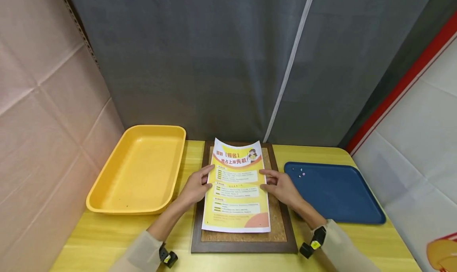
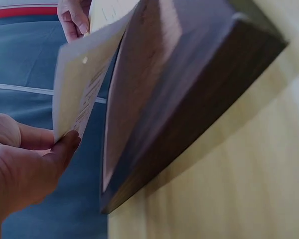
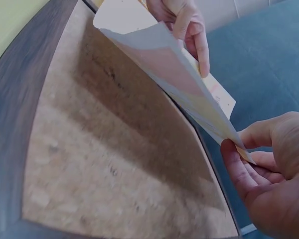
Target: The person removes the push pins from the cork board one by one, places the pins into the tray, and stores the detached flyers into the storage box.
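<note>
A yellow printed flyer (image 1: 235, 196) with white text boxes is held by its two side edges above a cork board (image 1: 278, 224). My left hand (image 1: 195, 186) pinches the flyer's left edge between thumb and fingers; the left wrist view shows this left hand (image 2: 30, 162) gripping the sheet. On the opposite edge my right hand (image 1: 282, 186) pinches it at about the same height. In the right wrist view the right hand (image 3: 274, 169) has its thumb on one face and fingers on the other. The paper stands apart from the cork, curving slightly, and covers much of it.
A yellow tray (image 1: 143, 168) stands on the left of the wood-patterned table (image 1: 89, 240). On the right lies a blue tray (image 1: 335, 196) with several small pins (image 1: 301, 172) near its upper left corner. A grey curtain (image 1: 200, 65) hangs behind.
</note>
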The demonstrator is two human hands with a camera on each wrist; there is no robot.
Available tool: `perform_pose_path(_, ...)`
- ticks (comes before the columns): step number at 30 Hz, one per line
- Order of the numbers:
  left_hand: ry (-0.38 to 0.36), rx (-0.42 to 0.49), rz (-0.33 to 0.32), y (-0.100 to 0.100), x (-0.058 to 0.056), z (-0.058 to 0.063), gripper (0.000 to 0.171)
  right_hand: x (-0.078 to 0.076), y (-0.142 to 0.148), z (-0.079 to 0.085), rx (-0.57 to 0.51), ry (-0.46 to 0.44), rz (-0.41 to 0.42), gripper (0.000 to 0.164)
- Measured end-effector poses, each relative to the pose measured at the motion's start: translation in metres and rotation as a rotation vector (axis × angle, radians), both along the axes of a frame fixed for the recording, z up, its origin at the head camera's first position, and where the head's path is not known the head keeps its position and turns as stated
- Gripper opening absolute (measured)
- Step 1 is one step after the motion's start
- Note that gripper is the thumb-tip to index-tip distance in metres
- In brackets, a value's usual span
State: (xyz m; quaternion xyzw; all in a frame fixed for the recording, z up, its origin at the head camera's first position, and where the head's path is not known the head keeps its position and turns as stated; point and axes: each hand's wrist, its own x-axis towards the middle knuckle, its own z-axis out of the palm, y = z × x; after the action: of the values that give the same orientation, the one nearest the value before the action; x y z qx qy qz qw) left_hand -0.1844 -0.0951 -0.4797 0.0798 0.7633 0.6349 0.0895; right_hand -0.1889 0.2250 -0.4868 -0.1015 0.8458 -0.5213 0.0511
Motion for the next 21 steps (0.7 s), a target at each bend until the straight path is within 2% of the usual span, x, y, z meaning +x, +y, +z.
perform_pose_path(10,-0.048,-0.005,-0.040,-0.025,-0.005,0.033,0.065,-0.007,-0.021,0.017,-0.081,-0.003,0.064,0.053)
perform_pose_path(17,-0.007,-0.105,-0.033,-0.050,-0.011,0.050,0.066,-0.015,-0.044,0.032,-0.117,0.062,0.117,0.052)
perform_pose_path(21,0.005,-0.142,-0.009,-0.067,-0.015,0.057,0.067,-0.024,-0.060,0.040,-0.136,0.056,0.134,0.053)
